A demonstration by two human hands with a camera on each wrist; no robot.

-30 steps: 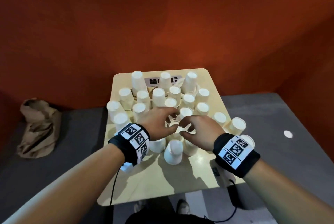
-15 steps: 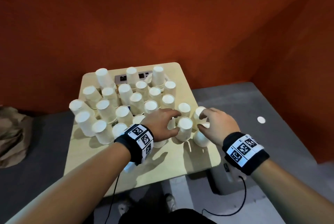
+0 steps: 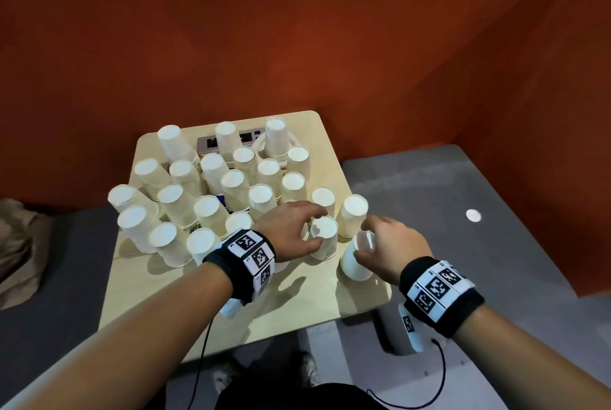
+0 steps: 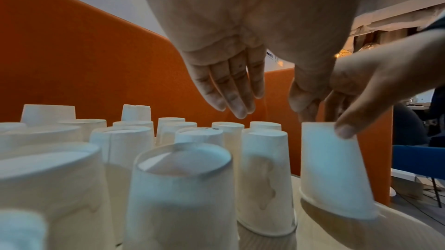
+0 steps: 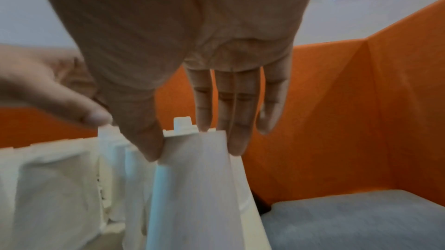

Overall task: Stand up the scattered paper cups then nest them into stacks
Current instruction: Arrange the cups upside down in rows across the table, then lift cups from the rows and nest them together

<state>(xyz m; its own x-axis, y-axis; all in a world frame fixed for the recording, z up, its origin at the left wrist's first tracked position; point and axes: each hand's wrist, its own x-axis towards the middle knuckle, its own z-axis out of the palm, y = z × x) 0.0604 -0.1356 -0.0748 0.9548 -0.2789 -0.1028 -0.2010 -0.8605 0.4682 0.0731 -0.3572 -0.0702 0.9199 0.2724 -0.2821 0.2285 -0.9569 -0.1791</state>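
The tilted cup (image 3: 356,257) sits directly under the right hand (image 3: 390,249), thumb and fingers pinching its upturned base, its long axis leaning toward the left hand (image 3: 291,228). That hand hovers with fingers slack over an upright cup (image 3: 324,237) just beside, gripping nothing.
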